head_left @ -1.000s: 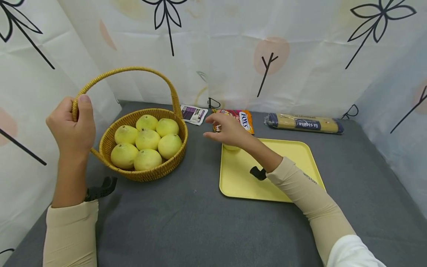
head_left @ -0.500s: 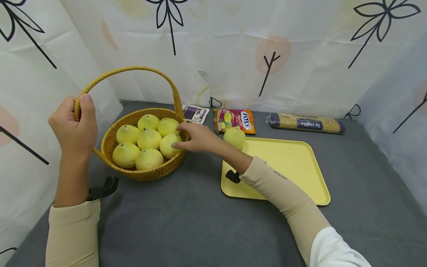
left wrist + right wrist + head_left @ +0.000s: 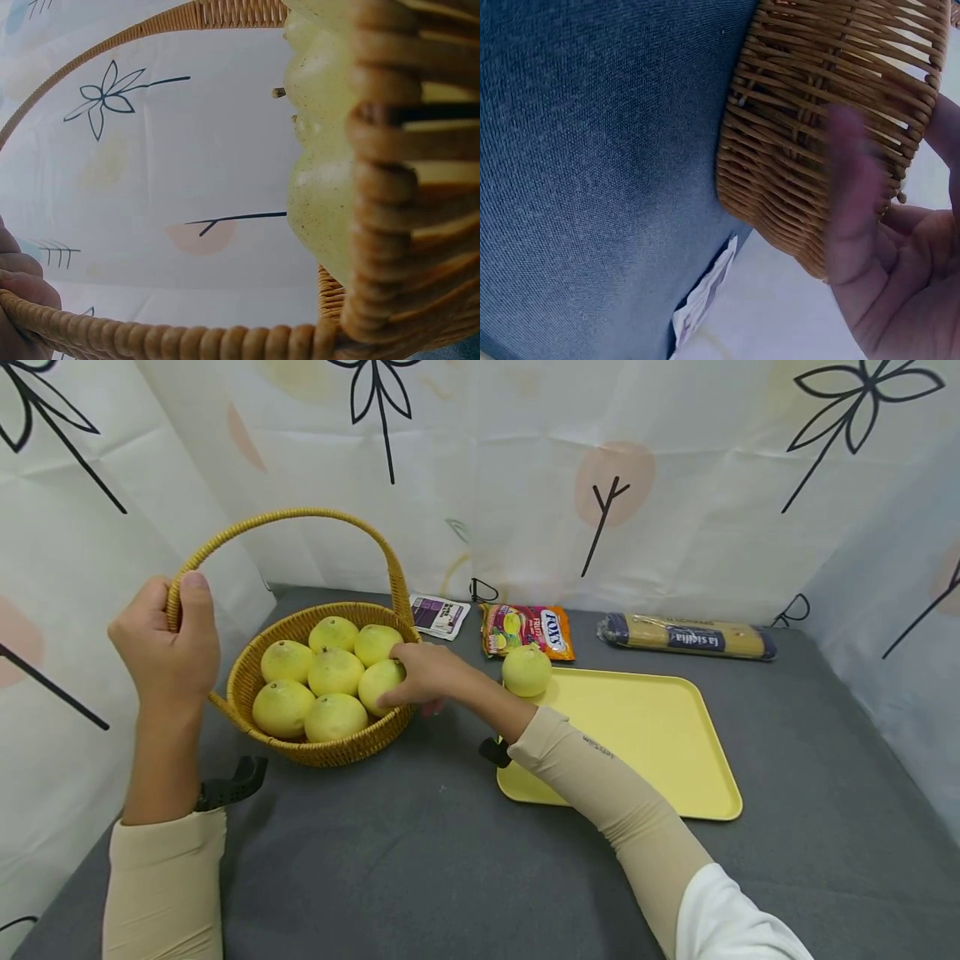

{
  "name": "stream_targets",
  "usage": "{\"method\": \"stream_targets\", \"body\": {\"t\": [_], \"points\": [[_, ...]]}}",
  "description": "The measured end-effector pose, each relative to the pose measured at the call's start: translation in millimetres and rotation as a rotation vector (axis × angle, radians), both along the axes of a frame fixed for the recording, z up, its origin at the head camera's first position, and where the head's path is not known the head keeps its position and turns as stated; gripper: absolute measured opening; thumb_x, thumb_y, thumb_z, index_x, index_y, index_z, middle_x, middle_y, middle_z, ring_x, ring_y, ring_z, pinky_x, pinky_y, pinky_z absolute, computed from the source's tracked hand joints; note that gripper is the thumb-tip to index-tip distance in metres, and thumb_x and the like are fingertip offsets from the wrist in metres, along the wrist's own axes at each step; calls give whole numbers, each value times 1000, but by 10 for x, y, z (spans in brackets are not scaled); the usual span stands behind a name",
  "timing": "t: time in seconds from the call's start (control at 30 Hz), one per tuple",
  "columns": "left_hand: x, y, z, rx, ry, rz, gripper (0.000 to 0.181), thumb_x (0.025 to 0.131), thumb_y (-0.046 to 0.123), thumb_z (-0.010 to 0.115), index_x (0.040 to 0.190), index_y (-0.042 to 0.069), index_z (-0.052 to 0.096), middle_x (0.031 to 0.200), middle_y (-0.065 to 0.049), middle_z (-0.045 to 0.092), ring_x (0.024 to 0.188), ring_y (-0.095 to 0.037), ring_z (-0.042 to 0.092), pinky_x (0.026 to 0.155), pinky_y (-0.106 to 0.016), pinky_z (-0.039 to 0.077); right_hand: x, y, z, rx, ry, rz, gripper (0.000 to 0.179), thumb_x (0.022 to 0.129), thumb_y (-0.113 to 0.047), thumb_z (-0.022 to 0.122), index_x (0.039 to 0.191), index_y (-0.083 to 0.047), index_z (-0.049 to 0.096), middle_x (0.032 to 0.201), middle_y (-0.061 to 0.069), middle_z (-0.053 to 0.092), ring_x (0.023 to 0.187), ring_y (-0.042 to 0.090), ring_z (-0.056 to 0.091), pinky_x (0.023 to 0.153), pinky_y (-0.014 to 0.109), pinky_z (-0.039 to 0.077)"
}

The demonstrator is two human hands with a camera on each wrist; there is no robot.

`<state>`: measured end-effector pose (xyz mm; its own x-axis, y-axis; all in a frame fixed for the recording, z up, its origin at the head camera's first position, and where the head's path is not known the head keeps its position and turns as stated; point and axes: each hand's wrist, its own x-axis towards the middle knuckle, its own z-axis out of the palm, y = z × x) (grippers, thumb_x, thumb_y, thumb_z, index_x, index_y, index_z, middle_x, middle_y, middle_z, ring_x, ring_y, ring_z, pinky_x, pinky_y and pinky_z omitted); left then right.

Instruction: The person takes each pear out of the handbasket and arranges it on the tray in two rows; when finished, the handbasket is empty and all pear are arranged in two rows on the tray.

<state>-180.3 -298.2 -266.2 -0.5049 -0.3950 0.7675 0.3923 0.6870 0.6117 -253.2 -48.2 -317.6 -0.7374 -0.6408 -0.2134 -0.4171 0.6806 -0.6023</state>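
Note:
My left hand (image 3: 168, 643) grips the raised handle (image 3: 315, 514) of a woven wicker basket (image 3: 348, 753) at the left of the table. Inside lie several round yellow-green pears (image 3: 333, 672), their speckled skins and stems showing in the left wrist view. At the basket's right side, my right hand (image 3: 433, 675) reaches over the rim, its thumb and fingers around the rightmost pear (image 3: 377, 685). One finger (image 3: 855, 195) hangs blurred outside the wicker wall in the right wrist view; the other fingertips are hidden. A single pear (image 3: 527, 670) sits at the far left corner of a yellow tray (image 3: 637, 735).
Behind the tray lie a FOX'S candy bag (image 3: 528, 631) and a long pack of spaghetti (image 3: 686, 637). A small white and purple packet (image 3: 440, 617) is beside the basket, near the patterned curtain (image 3: 510, 485). Grey cloth (image 3: 375, 860) covers the table.
My right hand has moved left from the pear on the tray to the basket, and its fingers have closed in around the rightmost pear. The left hand keeps hold of the handle.

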Motion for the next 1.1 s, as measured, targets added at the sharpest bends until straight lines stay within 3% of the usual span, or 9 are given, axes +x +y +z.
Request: {"method": "stream_targets", "body": {"t": [0.23, 0.43, 0.6, 0.8, 1.1], "points": [[-42, -82, -49, -24, 52, -32, 47, 95, 28, 54, 62, -2, 37, 54, 5, 29, 49, -6, 21, 46, -20, 14, 13, -4, 25, -20, 61, -2, 68, 82, -42, 80, 136, -11, 54, 115, 8, 59, 55, 19, 67, 56, 38, 57], [-32, -81, -41, -17, 52, -29, 48, 95, 28, 54, 62, -3, 37, 54, 4, 28, 49, -6, 20, 46, -21, 13, 26, 15, 38, -46, 169, -27, 72, 77, -46, 82, 134, -12, 54, 123, 6, 60, 92, 17, 62, 73, 31, 51], [-23, -75, -35, -12, 48, -32, 48, 95, 28, 54, 63, -3, 37, 54, 4, 28, 49, -6, 21, 46, -21, 14, 50, 52, 39, -108, 168, -47, 68, 77, -45, 82, 129, -13, 53, 124, 6, 60, 100, 18, 57, 82, 34, 47], [-27, -74, -42, -22, 57, -36, 48, 95, 28, 54, 63, -3, 38, 54, 4, 28, 49, -6, 21, 46, -21, 14, 73, 88, -2, -226, 179, -50, 68, 82, -40, 79, 139, -15, 53, 132, 7, 59, 114, 19, 56, 90, 34, 47], [-38, -76, -51, -29, 66, -33, 48, 95, 28, 54, 62, -3, 37, 54, 4, 28, 48, -6, 20, 46, -21, 13, 100, 114, -26, -411, 209, -89, 67, 85, -32, 76, 144, -13, 52, 128, 8, 55, 105, 19, 54, 80, 32, 50]]}}
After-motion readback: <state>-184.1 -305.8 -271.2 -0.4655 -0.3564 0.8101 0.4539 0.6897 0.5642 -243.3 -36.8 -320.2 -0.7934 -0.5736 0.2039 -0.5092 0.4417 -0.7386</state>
